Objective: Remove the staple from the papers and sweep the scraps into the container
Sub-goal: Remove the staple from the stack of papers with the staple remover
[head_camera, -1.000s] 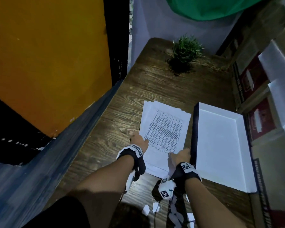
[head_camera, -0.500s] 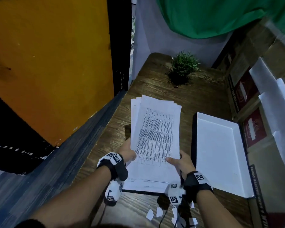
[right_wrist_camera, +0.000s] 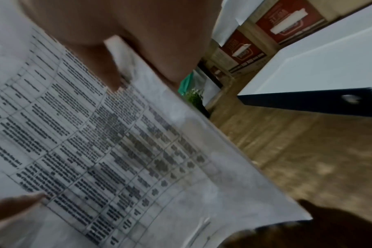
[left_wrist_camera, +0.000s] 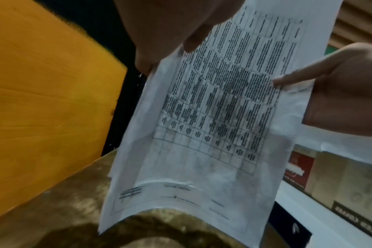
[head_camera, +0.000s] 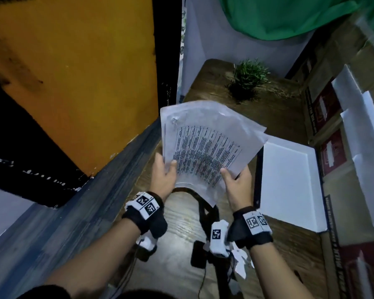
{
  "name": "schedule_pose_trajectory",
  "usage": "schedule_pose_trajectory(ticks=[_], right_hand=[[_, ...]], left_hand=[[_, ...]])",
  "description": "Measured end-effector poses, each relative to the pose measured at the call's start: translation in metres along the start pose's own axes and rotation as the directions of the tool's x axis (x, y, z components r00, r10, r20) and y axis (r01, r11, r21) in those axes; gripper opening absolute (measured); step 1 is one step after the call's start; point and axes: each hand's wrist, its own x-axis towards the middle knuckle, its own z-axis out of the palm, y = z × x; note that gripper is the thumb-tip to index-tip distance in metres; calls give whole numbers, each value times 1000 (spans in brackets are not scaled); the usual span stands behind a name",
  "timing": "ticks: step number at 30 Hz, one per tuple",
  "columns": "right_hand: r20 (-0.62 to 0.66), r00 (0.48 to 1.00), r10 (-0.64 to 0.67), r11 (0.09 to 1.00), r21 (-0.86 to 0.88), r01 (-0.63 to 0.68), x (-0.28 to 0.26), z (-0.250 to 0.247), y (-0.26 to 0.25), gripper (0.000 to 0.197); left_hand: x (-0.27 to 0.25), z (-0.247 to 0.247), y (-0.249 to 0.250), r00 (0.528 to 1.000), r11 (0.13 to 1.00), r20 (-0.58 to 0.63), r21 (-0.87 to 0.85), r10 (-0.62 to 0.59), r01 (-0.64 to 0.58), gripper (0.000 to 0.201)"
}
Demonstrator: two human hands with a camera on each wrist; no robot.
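Papers (head_camera: 205, 143) lifted higher off the wooden bench (head_camera: 181, 240), now tilted; left hand (head_camera: 163, 175) and right hand (head_camera: 238, 184) fingers grasping them. Print unreadable. White container (head_camera: 289, 182) at 3 o'clock.

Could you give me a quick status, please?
Left hand and right hand grip papers, lifted off table. Container open at right. Scraps near edge.
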Motion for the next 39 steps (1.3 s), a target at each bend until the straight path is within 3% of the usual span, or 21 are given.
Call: schedule_pose_trajectory(ticks=[3,6,9,13,16,20,25,29,32,35,37,39], right_hand=[[16,998,57,996,-73,-56,-18,2,17,44],[-3,994,110,991,-74,-110,-26,7,23,33],[-23,996,91,994,-65,-93,-22,8,19,27],[-35,998,49,996,-69,-52,-23,3,17,38],[-53,996,75,995,-59,-78,-25,8,19,30],[-90,993,77,997,4,-77,-24,11,19,27],[-11,994,106,991,-77,-106,-32,14,34,27],[-47,988,146,987,-61,-149,-36,18,45,22],[7,972,236,966,-106,-234,-36,19,51,15],[21,963,269,958,-111,-265,-34,16,51,23],[141,933,332,938,-148,-312,-37,7,50,32],[259,880,399,908,-249,-338,-45,-16,59,27]], left_hand=[[-10,-14,-6,999,999,27,-1,-38,38,34],[-14,-14,-5,992,994,76,55,-98,94,31],[-12,-17,-1,993,995,72,49,-96,92,27],[-13,-25,-7,990,992,88,72,-110,103,44],[-13,-22,-8,986,991,111,60,-124,118,36],[-14,-23,-1,995,996,57,48,-83,80,31],[-23,-29,-11,990,991,47,-2,-134,134,34],[-26,-28,-15,991,992,43,-8,-126,126,27],[-23,-25,-10,988,988,13,18,-155,154,23],[-9,-30,2,996,995,48,70,-71,68,29],[3,-39,7,992,986,107,159,-70,52,32],[13,-48,-9,976,959,151,257,-158,116,36]])
